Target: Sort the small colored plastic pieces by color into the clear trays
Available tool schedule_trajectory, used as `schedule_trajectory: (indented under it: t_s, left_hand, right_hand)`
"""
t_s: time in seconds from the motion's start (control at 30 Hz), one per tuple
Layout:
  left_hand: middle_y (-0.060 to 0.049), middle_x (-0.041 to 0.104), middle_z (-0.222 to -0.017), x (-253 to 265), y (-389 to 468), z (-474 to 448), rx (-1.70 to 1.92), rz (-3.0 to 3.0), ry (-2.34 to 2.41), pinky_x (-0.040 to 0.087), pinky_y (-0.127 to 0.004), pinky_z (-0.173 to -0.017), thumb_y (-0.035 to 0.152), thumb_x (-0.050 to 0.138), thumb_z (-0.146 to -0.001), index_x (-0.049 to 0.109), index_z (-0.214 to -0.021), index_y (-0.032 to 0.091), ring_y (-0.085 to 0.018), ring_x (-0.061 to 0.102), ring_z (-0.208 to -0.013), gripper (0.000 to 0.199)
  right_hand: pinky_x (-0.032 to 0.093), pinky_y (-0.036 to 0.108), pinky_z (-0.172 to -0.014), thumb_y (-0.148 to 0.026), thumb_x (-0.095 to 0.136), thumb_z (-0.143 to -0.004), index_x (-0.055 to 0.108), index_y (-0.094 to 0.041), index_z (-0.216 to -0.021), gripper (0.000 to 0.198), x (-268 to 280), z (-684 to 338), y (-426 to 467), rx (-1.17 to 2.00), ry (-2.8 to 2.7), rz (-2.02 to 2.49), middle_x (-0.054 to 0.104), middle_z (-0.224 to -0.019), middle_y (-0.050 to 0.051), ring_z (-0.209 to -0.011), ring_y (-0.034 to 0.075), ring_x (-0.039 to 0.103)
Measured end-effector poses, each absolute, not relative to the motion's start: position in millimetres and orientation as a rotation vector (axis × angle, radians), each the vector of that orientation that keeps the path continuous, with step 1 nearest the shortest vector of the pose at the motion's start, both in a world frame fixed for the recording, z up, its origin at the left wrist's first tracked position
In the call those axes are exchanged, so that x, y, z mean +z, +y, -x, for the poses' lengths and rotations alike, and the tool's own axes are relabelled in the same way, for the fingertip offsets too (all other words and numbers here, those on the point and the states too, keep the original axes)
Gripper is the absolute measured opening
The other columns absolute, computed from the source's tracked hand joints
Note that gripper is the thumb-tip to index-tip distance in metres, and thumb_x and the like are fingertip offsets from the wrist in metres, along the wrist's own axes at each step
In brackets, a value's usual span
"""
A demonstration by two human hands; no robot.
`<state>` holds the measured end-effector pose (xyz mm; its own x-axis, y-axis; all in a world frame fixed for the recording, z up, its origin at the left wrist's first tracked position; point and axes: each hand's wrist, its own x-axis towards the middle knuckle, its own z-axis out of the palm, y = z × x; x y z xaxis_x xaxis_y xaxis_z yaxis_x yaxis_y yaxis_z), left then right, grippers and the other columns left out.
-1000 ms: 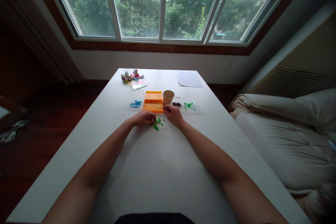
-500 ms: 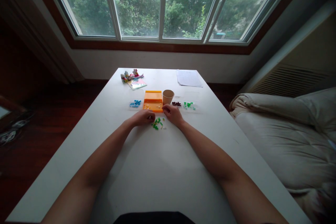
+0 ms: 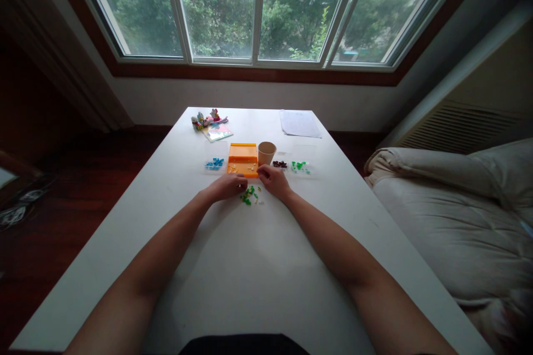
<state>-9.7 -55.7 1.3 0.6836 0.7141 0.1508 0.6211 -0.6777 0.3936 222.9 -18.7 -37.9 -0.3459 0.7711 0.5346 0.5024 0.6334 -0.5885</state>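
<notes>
My left hand (image 3: 228, 186) hovers low at the left edge of a small pile of green and yellow pieces (image 3: 250, 195), its fingers curled together; anything between them is too small to make out. At the front right corner of an open orange box (image 3: 243, 146) is my right hand (image 3: 272, 178), thumb and fingers pinched, with any held piece hidden. A few yellow and pale pieces (image 3: 234, 168) lie inside the orange box. Left of it, a clear box holds blue pieces (image 3: 215, 163). On the right are dark red pieces (image 3: 280, 165) and green pieces (image 3: 300, 167) in clear boxes.
A brown paper cup (image 3: 267, 153) stands just behind my right hand. Small toy figures (image 3: 208, 119) and a colourful card (image 3: 219, 133) are at the table's far left, paper sheets (image 3: 300, 123) at its far right. A padded sofa (image 3: 449, 216) flanks the table (image 3: 258, 277).
My left hand has shifted very slightly, its fingertips moving a little to the right near the pile. My right hand stays almost still by the orange box.
</notes>
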Motion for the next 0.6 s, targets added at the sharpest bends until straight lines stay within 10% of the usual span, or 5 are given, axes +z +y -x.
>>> schedule_trajectory:
  t_s: [0.6]
  left_hand:
    - [-0.004, 0.065, -0.084, -14, -42, 18, 0.735, -2.377, 1.214, 0.042, -0.023, -0.069, 0.019, 0.056, -0.086, 0.067, -0.084, 0.017, -0.012, 0.055, -0.073, 0.012]
  right_hand:
    - [0.042, 0.024, -0.064, -0.021, 0.055, -0.086, 0.068, -0.02, -0.09, 0.014, -37, -223, -20, 0.421, -2.01, 1.004, 0.067, -0.077, 0.001, -0.065, 0.013, 0.056]
